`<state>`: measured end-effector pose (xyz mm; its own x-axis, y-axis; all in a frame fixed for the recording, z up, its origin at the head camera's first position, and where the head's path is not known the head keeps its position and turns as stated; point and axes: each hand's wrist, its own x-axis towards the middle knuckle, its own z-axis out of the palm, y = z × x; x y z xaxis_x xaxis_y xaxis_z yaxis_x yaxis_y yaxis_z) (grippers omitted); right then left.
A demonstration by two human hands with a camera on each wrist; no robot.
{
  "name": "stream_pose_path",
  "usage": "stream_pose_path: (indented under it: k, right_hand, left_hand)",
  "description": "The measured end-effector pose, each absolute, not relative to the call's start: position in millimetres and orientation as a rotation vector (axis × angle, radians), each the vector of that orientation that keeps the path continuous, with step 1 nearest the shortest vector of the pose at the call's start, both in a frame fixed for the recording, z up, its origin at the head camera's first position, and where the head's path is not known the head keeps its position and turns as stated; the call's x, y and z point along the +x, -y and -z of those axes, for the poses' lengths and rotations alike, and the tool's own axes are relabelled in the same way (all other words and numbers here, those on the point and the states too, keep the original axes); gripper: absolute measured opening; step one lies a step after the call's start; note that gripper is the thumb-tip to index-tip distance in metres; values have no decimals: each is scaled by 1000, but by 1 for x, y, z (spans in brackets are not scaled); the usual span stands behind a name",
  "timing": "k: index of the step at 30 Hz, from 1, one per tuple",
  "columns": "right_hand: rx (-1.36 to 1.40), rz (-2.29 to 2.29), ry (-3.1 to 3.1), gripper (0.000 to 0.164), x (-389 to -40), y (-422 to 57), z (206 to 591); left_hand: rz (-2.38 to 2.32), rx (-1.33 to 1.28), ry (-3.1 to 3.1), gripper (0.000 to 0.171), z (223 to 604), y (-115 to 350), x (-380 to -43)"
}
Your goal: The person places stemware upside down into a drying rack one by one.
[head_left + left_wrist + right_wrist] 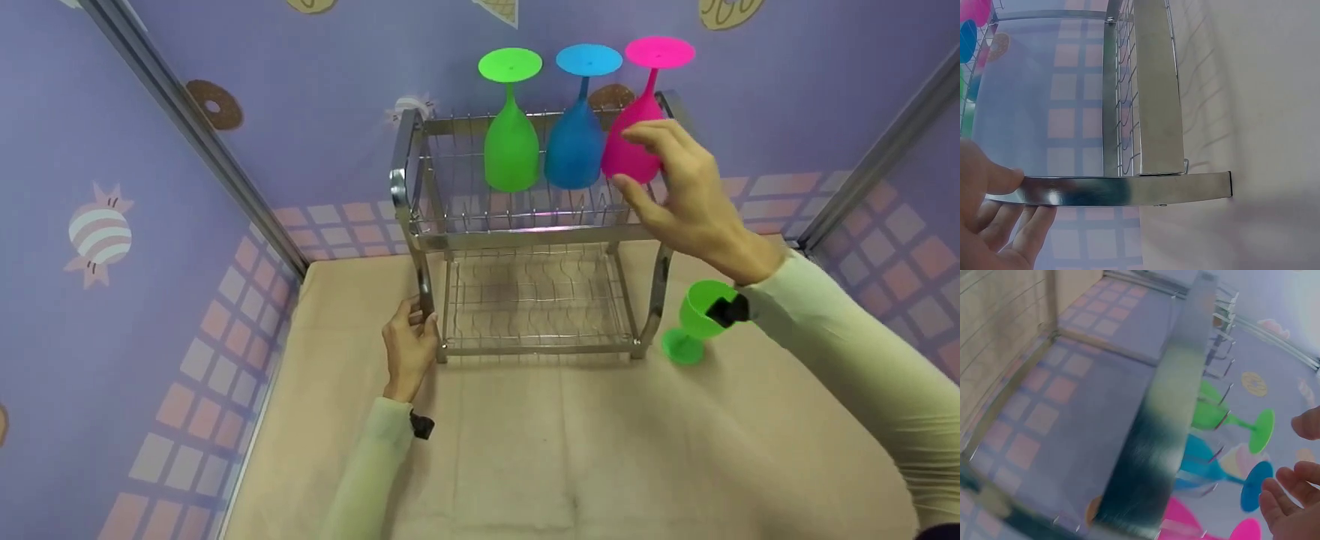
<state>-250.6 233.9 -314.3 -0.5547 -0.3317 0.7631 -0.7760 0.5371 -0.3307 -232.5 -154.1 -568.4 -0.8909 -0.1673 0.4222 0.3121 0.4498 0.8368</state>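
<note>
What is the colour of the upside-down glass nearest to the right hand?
This glass is bright pink; it shows best in the head view.

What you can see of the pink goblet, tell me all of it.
The pink goblet is smooth and plastic-looking, with a round flat foot, a slim stem and a deep bowl. It stands upside down in the upper tier of the metal rack, at the right end of the row beside the blue goblet, leaning slightly in the head view. The right hand hides part of its bowl there without gripping it; whether they touch cannot be told.
</note>
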Motion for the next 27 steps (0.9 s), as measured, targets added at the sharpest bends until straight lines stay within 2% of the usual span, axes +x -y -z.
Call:
stream_pose_path:
  k: [5,15,27]
  right_hand:
    - [852,-892,2117,39,-235,-263,331]
    - [703,-934,2128,47,-193,-304,373]
    - [424,-1146,2017,37,-159,-329,416]
  left_hand:
    - [1450,-98,2256,34,569,155,-233]
    - [1460,-64,2267,32,570,152,-234]
    - [1441,-69,2266,32,570,153,-231]
